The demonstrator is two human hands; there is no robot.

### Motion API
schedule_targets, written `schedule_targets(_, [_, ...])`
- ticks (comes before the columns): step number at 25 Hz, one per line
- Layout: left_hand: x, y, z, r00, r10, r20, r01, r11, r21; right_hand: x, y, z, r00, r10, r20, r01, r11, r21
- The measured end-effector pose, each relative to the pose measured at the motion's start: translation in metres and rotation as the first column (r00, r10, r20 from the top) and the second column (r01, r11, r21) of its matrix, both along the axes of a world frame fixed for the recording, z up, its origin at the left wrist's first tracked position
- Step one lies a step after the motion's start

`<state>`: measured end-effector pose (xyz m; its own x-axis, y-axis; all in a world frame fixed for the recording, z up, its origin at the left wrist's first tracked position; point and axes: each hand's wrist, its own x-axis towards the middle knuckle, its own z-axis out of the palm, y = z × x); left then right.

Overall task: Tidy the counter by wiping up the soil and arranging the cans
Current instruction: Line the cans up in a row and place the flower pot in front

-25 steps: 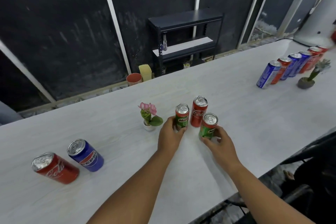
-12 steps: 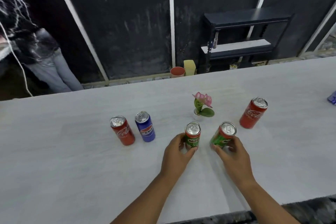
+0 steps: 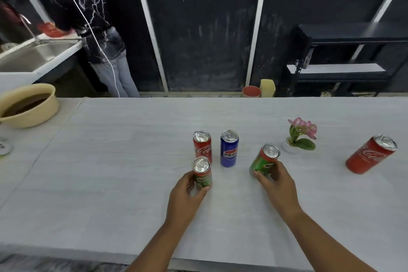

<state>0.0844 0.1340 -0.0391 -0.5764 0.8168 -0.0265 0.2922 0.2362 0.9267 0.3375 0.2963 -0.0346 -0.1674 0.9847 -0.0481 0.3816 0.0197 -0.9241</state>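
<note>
Cans: arranging partway, mid-counter (image 3: 110,183) | left hand (image 3: 187,192) grips green can (image 3: 202,174) just near of Coca-Cola can (image 3: 202,146), Pepsi can (image 3: 229,148) beside | right hand (image 3: 278,181) grips second green can (image 3: 263,160) | stray red can (image 3: 371,154) far right, ungrouped | no soil seen

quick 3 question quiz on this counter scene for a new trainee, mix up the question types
1. True or false: the left hand holds nothing.
2. How many cans are in view on the counter?
3. What stands between the right green can, gripped by the right hand, and the far-right red can? A) mug B) flower pot C) sponge

Key: 1 false, it grips the left green can; 2 five; 3 B.
</note>
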Motion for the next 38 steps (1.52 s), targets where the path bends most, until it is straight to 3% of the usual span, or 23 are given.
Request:
schedule_targets(6, [-0.064,0.003,0.001,0.991,0.13,-0.02,-0.13,0.991,0.009,-0.027,0.01,-0.001,0.996,-0.024,0.088,0.022,0.999,0.031])
schedule_targets(17, [-0.107,0.045,0.004,0.996,-0.012,-0.093,0.006,0.998,-0.06,-0.04,0.029,0.002,0.962,-0.007,0.273,-0.014,0.997,0.074])
schedule_targets(33, [-0.109,0.039,0.004,0.993,-0.047,-0.11,0.038,0.995,-0.087,-0.031,0.029,0.0,0.957,0.009,0.289,-0.032,0.997,0.074])
schedule_targets(38, [-0.056,0.002,-0.022,0.938,0.141,-0.315,-0.177,0.98,-0.088,-0.001,0.004,-0.013,0.979,-0.075,0.189,0.059,0.994,0.09])
